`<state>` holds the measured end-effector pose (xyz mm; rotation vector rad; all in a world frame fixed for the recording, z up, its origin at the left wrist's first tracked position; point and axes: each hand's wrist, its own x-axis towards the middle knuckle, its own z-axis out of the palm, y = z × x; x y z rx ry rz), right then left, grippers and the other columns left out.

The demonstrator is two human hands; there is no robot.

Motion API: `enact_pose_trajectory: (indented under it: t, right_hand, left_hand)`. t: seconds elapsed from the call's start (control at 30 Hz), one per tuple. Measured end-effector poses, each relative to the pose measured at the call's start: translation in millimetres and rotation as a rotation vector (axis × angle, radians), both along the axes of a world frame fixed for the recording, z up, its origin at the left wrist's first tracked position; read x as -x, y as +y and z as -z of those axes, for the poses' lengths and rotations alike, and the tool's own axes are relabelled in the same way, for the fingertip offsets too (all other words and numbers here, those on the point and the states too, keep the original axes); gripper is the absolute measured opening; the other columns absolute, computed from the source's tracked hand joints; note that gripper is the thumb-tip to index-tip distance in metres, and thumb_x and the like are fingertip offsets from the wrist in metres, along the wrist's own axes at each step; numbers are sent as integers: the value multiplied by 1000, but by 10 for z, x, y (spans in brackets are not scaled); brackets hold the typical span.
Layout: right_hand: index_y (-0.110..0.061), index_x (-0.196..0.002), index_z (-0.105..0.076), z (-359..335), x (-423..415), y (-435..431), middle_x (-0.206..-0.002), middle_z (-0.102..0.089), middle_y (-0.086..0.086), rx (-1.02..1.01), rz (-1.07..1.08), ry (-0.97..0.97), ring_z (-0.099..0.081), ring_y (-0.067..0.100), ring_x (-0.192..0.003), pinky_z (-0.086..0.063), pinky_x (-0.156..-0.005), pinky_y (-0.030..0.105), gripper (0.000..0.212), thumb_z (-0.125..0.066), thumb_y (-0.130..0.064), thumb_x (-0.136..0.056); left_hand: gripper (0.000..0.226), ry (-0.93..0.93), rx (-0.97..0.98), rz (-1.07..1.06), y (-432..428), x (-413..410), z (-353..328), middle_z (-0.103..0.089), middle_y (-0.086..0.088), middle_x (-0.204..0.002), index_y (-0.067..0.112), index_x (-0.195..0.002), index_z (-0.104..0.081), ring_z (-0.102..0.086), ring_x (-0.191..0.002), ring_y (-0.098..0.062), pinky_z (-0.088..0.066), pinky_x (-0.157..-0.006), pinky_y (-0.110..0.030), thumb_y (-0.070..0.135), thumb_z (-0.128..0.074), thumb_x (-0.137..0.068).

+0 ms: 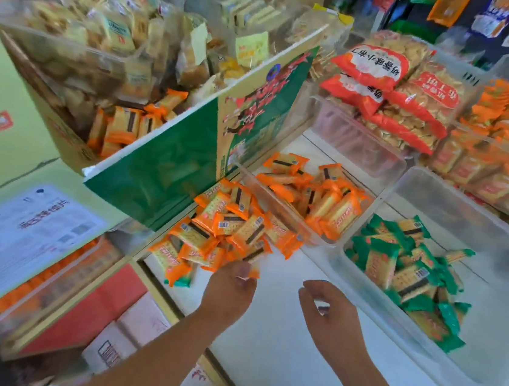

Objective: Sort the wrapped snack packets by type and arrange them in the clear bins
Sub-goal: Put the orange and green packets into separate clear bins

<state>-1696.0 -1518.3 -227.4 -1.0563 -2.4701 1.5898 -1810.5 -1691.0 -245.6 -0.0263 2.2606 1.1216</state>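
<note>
1. Nearest, two hands are seen over the white bench [278, 338]: one orange packet [254, 270] is pinched at its corner by the left hand [229, 288], while the right hand [325, 309] is held with fingers loosely curled and nothing in them.
2. One loose pile of orange packets [226, 231] is spread on the bench, touched at its near edge by the left hand; an exact count cannot be made.
3. Two clear bins are set beyond: the middle bin [280, 208] is part-filled with orange packets, and the right bin [361, 303] with green packets [405, 273].
4. Farther left, one green cardboard box [188, 153] is seen open.
5. Farthest, red biscuit bags [385, 90] are stacked.
</note>
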Motion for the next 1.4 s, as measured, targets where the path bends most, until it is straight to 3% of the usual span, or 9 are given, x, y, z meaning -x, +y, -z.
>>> enact_pose_trajectory:
  t: [0.23,0.4,0.53,0.63,1.03,1.1,1.2,1.3,1.4]
  right_hand:
    - [-22,-121,-68,356,722,-270,-138,-57,-1,-333,-349,89,-49,23,-133,-50,-99,42,35,-60,-46,-97]
    - [-35,-146,-51,446,1469,-343,-164,-31,2,-484,-582,130,-24,32,-151,-28,-117,58,61,-43,-66,-94]
    - [-63,-153,-8,484,1816,-434,-170,14,-13,-367,-704,-199,14,28,-156,2,-123,63,63,-32,-76,-96]
    - [-70,-148,2,544,1885,-510,-169,13,-15,-328,-716,-263,21,33,-154,9,-119,67,63,-28,-81,-93]
    - [-65,-151,2,524,1012,-472,-168,18,-17,-377,-681,-405,25,32,-153,13,-118,65,64,-19,-81,-93]
    - [-65,-151,1,505,930,-434,-168,16,-16,-371,-677,-406,23,32,-154,11,-119,65,64,-19,-82,-92]
    - [-64,-152,-12,468,894,-357,-169,12,-17,-354,-639,-354,15,27,-156,4,-122,62,63,-23,-82,-93]
    - [-63,-150,-24,456,921,-289,-169,1,-17,-319,-526,-262,1,20,-156,-6,-122,58,61,-27,-83,-92]
    - [-61,-151,-27,497,898,-237,-169,-11,-15,-340,-475,-188,-8,20,-156,-13,-123,58,67,-23,-84,-88]
  left_hand:
    - [51,424,337,-57,-807,190,85,-47,-2,-148,24,-143,-54,-41,-136,-28,-42,-110,-43,31,-66,-94]
    - [80,102,390,25,-995,621,226,9,2,-171,55,-158,-5,4,-157,-35,-17,-124,-59,60,-55,-96]
    - [86,0,273,74,-927,583,353,10,5,-172,54,-158,6,21,-156,-24,-1,-127,-52,61,-55,-97]
    - [93,-15,292,123,-850,454,397,16,9,-170,54,-156,13,26,-154,-26,-1,-127,-52,59,-58,-95]
    - [92,-57,230,273,-759,-83,387,12,13,-170,56,-156,7,24,-155,-21,-6,-128,-50,59,-60,-93]
    - [78,19,283,310,-762,-88,314,-11,12,-169,51,-160,-7,-4,-159,-23,-22,-125,-45,59,-53,-98]
    - [53,457,554,350,-751,183,217,-57,2,-134,40,-148,-43,-60,-119,-26,-54,-89,-41,57,-39,-99]
    - [43,609,448,236,-575,718,207,-57,-3,-128,31,-139,-59,-55,-121,-30,-57,-84,-44,48,-50,-101]
    - [60,346,370,247,-338,1215,245,-20,-2,-168,41,-158,-33,-16,-155,-31,-37,-118,-53,52,-50,-101]
